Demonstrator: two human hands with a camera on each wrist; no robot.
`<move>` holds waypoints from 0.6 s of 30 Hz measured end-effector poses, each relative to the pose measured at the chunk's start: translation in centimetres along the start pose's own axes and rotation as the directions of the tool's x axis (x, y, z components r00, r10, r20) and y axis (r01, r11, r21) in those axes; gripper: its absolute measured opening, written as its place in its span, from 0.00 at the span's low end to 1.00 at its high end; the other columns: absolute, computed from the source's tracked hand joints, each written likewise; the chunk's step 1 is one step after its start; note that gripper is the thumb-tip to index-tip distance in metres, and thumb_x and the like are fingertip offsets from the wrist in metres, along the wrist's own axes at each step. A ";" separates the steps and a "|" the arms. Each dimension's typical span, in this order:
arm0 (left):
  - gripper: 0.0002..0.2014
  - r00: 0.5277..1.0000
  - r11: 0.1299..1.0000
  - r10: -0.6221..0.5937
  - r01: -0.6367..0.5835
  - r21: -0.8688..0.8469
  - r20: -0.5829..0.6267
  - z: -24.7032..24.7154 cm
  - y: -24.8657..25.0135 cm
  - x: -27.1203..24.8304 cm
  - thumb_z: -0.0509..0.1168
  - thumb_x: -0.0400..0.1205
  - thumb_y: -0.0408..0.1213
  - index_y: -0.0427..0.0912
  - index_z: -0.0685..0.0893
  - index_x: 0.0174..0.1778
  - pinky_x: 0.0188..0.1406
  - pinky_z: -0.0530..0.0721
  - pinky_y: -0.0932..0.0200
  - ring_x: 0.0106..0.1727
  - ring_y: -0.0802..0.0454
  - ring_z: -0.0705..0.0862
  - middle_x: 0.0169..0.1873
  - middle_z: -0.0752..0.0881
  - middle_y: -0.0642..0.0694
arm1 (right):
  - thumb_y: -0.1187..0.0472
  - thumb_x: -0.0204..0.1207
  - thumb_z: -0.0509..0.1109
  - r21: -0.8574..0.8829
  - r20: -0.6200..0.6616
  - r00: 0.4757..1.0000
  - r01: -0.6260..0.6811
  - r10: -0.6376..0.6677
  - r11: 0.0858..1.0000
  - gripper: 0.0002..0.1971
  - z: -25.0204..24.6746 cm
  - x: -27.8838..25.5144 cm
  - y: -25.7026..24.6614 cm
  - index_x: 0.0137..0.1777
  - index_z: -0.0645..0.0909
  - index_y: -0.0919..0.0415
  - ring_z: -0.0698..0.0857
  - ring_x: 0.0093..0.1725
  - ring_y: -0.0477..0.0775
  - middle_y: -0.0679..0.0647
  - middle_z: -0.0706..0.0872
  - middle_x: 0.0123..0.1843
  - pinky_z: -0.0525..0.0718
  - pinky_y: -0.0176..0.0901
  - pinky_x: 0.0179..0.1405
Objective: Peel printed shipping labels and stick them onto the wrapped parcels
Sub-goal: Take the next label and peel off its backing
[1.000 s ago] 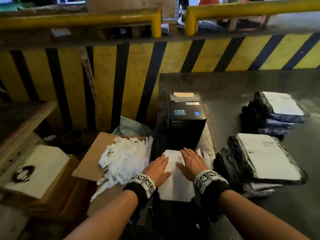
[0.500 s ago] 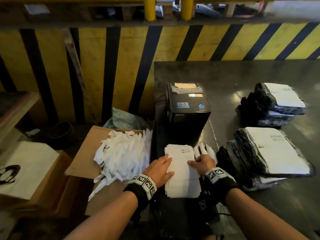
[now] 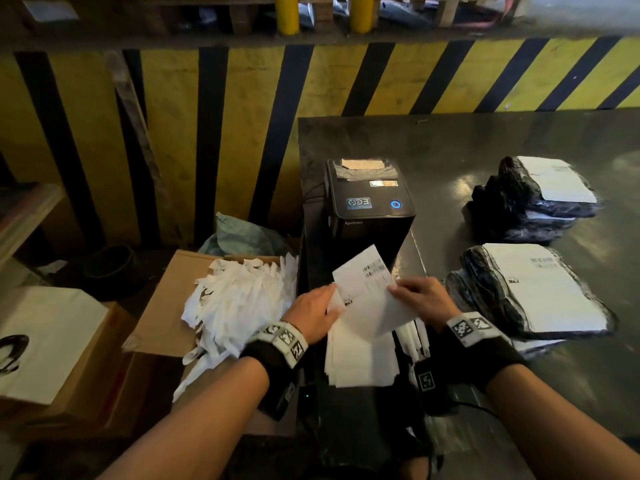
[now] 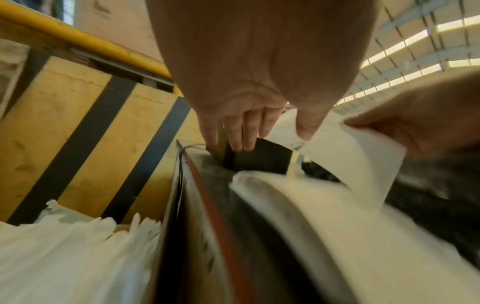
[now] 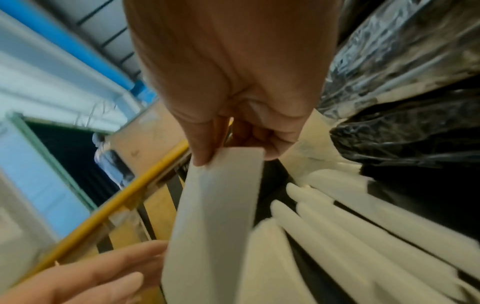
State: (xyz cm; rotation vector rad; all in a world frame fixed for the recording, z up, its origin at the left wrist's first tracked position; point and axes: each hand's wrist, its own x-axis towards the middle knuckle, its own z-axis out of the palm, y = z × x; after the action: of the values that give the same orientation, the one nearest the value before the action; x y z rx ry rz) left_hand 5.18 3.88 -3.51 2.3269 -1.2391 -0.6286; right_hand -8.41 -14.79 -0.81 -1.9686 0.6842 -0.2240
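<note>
A white printed shipping label (image 3: pixel 367 289) is held up, tilted, above the stack of labels (image 3: pixel 360 362) in front of the black label printer (image 3: pixel 370 209). My right hand (image 3: pixel 408 294) pinches the label's right edge between thumb and fingers; the right wrist view shows the label's (image 5: pixel 218 205) blank side. My left hand (image 3: pixel 325 306) has straight fingers at the label's left edge, and its thumb (image 4: pixel 305 129) touches the label's (image 4: pixel 358 158) corner. Two piles of black wrapped parcels lie to the right, a near pile (image 3: pixel 540 292) and a far pile (image 3: pixel 547 188), each with a white label on top.
An open cardboard box (image 3: pixel 166 306) to the left of the table holds several white backing strips (image 3: pixel 239 299). More strips (image 3: pixel 412 337) lie beside the label stack. A yellow and black striped barrier (image 3: pixel 242 126) stands behind. The dark table (image 3: pixel 485 143) reaches to the right.
My right hand has taken the top label and lifted it off the stack, tilting it. My left hand has stayed at the stack's left side.
</note>
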 end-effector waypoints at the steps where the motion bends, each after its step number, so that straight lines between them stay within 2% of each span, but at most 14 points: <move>1: 0.27 0.999 0.995 -0.024 0.020 -0.099 -0.038 -1.1 0.5 0.6 0.57 0.84 0.39 0.44 0.61 0.80 0.71 0.75 0.50 0.70 0.43 0.77 0.71 0.78 0.40 | 0.64 0.77 0.70 0.097 -0.008 1.000 0.022 -0.021 0.995 0.06 -0.3 0.0 -0.7 0.39 0.86 0.60 0.80 0.28 0.37 0.49 0.84 0.32 0.75 0.22 0.28; 3: 0.28 0.990 0.944 -0.112 0.080 -0.319 -0.085 -3.4 1.7 1.7 0.58 0.83 0.33 0.41 0.60 0.81 0.70 0.75 0.52 0.67 0.45 0.80 0.66 0.82 0.41 | 0.67 0.76 0.70 0.194 -0.001 0.999 0.053 -0.054 0.980 0.04 -0.8 -0.1 -1.8 0.42 0.86 0.62 0.80 0.27 0.33 0.47 0.85 0.32 0.76 0.23 0.30; 5: 0.27 0.976 0.808 -0.183 0.083 -0.584 -0.116 -5.6 2.8 2.7 0.60 0.83 0.32 0.38 0.62 0.80 0.69 0.77 0.46 0.63 0.45 0.83 0.61 0.85 0.40 | 0.68 0.76 0.69 0.205 0.020 0.996 0.080 -0.086 0.975 0.06 -1.2 -0.1 -2.9 0.39 0.84 0.60 0.79 0.27 0.33 0.42 0.85 0.27 0.76 0.25 0.30; 7: 0.25 0.963 0.657 -0.228 0.044 -0.753 -0.142 -7.2 3.7 3.3 0.63 0.82 0.30 0.37 0.68 0.76 0.60 0.84 0.44 0.55 0.44 0.85 0.55 0.86 0.37 | 0.69 0.76 0.69 0.198 0.054 0.993 0.090 -0.102 0.976 0.06 -1.8 -0.3 -3.7 0.38 0.83 0.64 0.78 0.25 0.33 0.41 0.84 0.24 0.75 0.26 0.30; 8: 0.23 0.957 0.629 -0.235 0.014 -0.777 -0.173 -7.8 4.1 3.5 0.64 0.81 0.29 0.35 0.71 0.74 0.55 0.86 0.46 0.51 0.45 0.86 0.51 0.86 0.38 | 0.70 0.76 0.69 0.189 0.086 0.991 0.088 -0.106 0.978 0.06 -2.1 -0.3 -4.1 0.38 0.83 0.65 0.78 0.25 0.34 0.41 0.84 0.24 0.75 0.26 0.30; 10: 0.20 0.948 0.629 -0.211 -0.055 -0.775 -0.239 -8.7 4.8 3.5 0.65 0.80 0.26 0.33 0.76 0.69 0.47 0.88 0.53 0.46 0.48 0.86 0.42 0.86 0.41 | 0.70 0.76 0.70 0.171 0.156 0.982 0.076 -0.103 0.982 0.09 -2.6 -0.6 -4.7 0.35 0.82 0.63 0.79 0.27 0.36 0.43 0.84 0.24 0.77 0.28 0.31; 12: 0.16 0.950 0.646 -0.153 -0.113 -0.755 -0.274 -9.5 5.6 3.2 0.64 0.80 0.25 0.35 0.79 0.65 0.46 0.89 0.55 0.45 0.49 0.87 0.40 0.86 0.42 | 0.71 0.75 0.70 0.162 0.184 0.978 0.072 -0.101 0.984 0.09 -3.1 -0.7 -5.3 0.33 0.81 0.62 0.81 0.30 0.40 0.46 0.85 0.29 0.79 0.30 0.34; 14: 0.15 0.954 0.665 -0.097 -0.150 -0.731 -0.285 -10.2 6.5 3.0 0.64 0.80 0.26 0.38 0.80 0.63 0.47 0.88 0.56 0.47 0.50 0.87 0.42 0.86 0.42 | 0.70 0.74 0.71 0.163 0.177 0.979 0.073 -0.102 0.984 0.03 -3.9 -0.9 -5.9 0.39 0.84 0.68 0.83 0.34 0.44 0.55 0.87 0.37 0.81 0.32 0.38; 15: 0.14 0.956 0.685 -0.068 -0.164 -0.710 -0.286 -10.6 6.9 2.9 0.65 0.80 0.27 0.40 0.81 0.62 0.47 0.88 0.57 0.48 0.50 0.87 0.44 0.86 0.42 | 0.69 0.74 0.71 0.171 0.149 0.982 0.088 -0.114 0.981 0.04 -4.5 -0.9 -6.4 0.44 0.84 0.71 0.83 0.36 0.46 0.57 0.88 0.39 0.82 0.33 0.38; 16: 0.13 0.959 0.703 -0.036 -0.177 -0.688 -0.283 -11.0 7.2 2.8 0.65 0.80 0.27 0.41 0.82 0.60 0.46 0.88 0.58 0.48 0.51 0.87 0.44 0.87 0.43 | 0.69 0.75 0.71 0.191 0.118 0.985 0.104 -0.128 0.976 0.06 -5.1 -0.9 -6.9 0.48 0.84 0.71 0.84 0.36 0.46 0.56 0.88 0.41 0.82 0.33 0.38; 18: 0.12 0.963 0.725 0.035 -0.207 -0.656 -0.266 -11.7 8.0 2.8 0.65 0.80 0.27 0.45 0.82 0.56 0.44 0.88 0.61 0.47 0.51 0.87 0.43 0.87 0.44 | 0.68 0.76 0.70 0.231 0.072 0.984 0.140 -0.161 0.963 0.05 -6.6 -0.9 -7.9 0.49 0.85 0.66 0.86 0.37 0.43 0.53 0.89 0.40 0.82 0.33 0.40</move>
State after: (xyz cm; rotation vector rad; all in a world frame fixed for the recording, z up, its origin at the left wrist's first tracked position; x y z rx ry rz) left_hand 8.07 -0.67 9.90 1.6240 -0.8415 -0.6065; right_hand -9.11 -16.62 9.39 -1.8010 0.4304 -0.2909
